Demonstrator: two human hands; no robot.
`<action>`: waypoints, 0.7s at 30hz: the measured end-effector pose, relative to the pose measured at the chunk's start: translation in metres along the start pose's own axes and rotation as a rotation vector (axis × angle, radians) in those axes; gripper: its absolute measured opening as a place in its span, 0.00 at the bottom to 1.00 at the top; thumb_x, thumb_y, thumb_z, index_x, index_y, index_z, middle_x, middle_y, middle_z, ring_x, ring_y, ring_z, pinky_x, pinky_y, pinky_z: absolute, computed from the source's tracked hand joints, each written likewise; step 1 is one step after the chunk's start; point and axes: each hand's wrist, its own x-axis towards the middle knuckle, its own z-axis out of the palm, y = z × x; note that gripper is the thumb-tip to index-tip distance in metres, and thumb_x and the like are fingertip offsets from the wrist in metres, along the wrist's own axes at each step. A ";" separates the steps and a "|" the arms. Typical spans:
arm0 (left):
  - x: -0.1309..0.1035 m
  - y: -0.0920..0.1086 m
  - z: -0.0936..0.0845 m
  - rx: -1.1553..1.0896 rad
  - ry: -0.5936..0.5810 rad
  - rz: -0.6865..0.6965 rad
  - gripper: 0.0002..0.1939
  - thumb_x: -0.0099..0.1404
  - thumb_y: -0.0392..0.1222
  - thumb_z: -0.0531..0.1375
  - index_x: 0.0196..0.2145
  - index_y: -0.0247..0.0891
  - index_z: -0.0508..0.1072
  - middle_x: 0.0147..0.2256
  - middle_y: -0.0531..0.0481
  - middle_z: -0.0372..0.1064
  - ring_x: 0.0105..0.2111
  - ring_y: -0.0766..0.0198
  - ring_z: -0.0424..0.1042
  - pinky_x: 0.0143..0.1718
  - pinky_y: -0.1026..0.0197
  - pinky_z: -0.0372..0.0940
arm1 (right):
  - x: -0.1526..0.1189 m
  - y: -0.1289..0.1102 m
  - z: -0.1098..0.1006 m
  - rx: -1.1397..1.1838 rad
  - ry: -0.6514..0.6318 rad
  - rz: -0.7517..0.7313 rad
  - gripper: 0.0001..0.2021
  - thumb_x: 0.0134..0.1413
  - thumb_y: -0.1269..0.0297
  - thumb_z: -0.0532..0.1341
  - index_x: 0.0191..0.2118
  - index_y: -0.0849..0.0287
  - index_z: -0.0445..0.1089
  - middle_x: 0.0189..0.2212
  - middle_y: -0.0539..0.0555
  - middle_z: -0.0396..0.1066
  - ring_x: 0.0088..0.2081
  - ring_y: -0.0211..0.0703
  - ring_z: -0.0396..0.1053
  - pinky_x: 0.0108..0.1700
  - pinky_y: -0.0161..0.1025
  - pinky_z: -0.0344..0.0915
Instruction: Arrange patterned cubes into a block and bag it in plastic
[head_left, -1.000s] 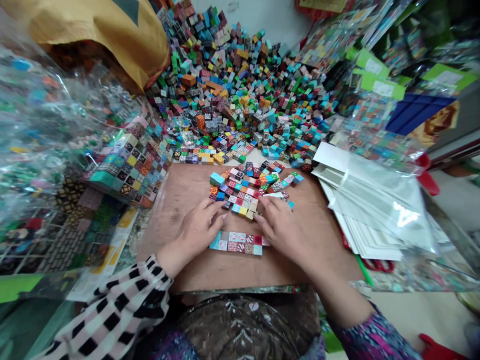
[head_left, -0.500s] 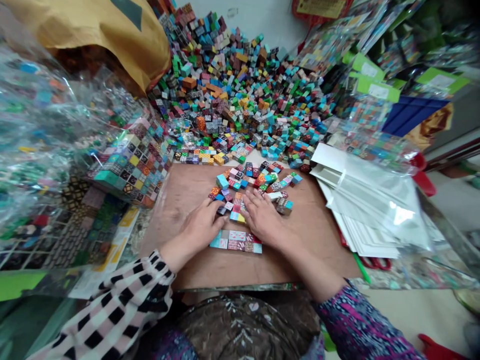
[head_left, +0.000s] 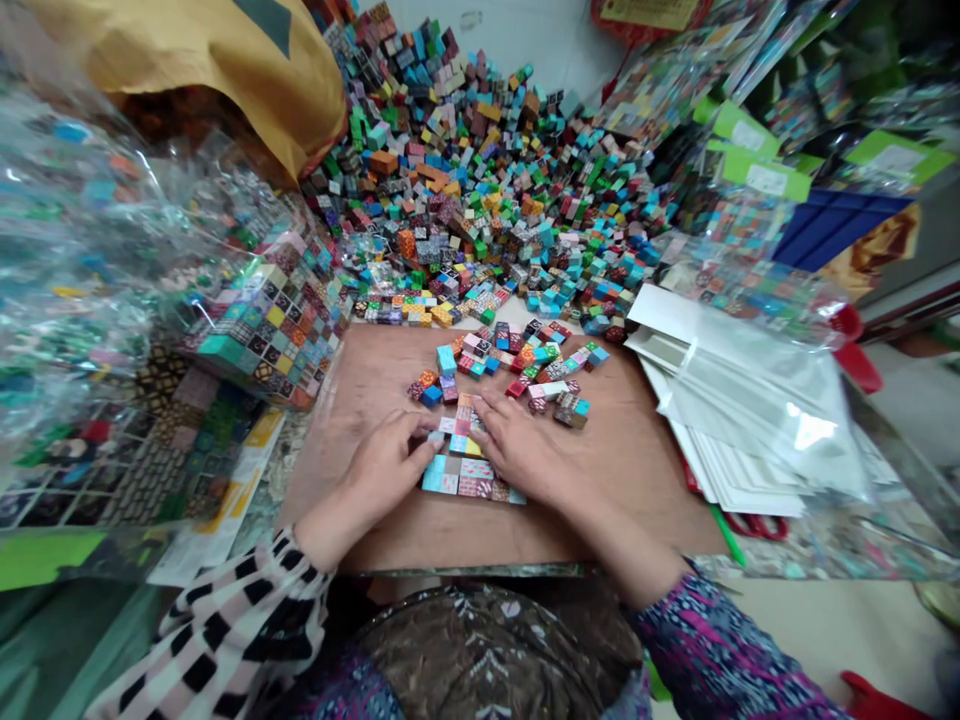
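On a brown board (head_left: 360, 390), my left hand (head_left: 375, 470) has its thumb and index finger closed around a small greyish block (head_left: 436, 437), at the left side of a cluster of patterned blocks (head_left: 459, 443). From the right, my right hand (head_left: 529, 450) lies with fingers stretched out against that cluster and covers part of it. Closer to me sits a flat row of joined pink, light blue and brown blocks (head_left: 474, 486); its right end is partly under my right hand. Loose coloured blocks (head_left: 517, 360) lie scattered just beyond both hands.
A big heap of coloured blocks (head_left: 480, 190) rises behind the board. Clear plastic bags (head_left: 97, 250) and a large block cube (head_left: 262, 325) stand on the left. White cards (head_left: 697, 400), red-handled scissors (head_left: 757, 526) and a green pen (head_left: 731, 540) lie on the right.
My left hand has drawn slightly left and toward me, and its fingertips are now at the cluster's left side. My right hand has shifted slightly left. A pinkish block now sits against the cluster.
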 end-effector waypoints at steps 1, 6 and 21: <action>0.000 0.000 0.000 -0.007 0.005 -0.009 0.12 0.65 0.44 0.58 0.43 0.38 0.73 0.40 0.46 0.75 0.41 0.57 0.73 0.42 0.54 0.68 | 0.001 -0.001 0.000 0.006 -0.001 -0.001 0.26 0.67 0.60 0.50 0.65 0.68 0.59 0.63 0.67 0.59 0.65 0.56 0.56 0.64 0.56 0.57; -0.004 -0.001 0.000 -0.001 0.043 -0.029 0.11 0.63 0.44 0.58 0.41 0.38 0.74 0.38 0.47 0.74 0.38 0.58 0.73 0.41 0.55 0.67 | 0.002 -0.006 -0.002 0.018 -0.031 -0.001 0.26 0.67 0.60 0.49 0.65 0.71 0.58 0.64 0.69 0.58 0.66 0.55 0.54 0.65 0.53 0.55; -0.019 -0.005 -0.007 0.044 0.089 -0.026 0.13 0.65 0.45 0.55 0.43 0.39 0.73 0.38 0.47 0.73 0.38 0.57 0.72 0.40 0.55 0.67 | 0.008 -0.015 0.007 0.046 -0.050 -0.035 0.26 0.67 0.61 0.50 0.66 0.67 0.58 0.64 0.68 0.58 0.65 0.55 0.56 0.64 0.54 0.57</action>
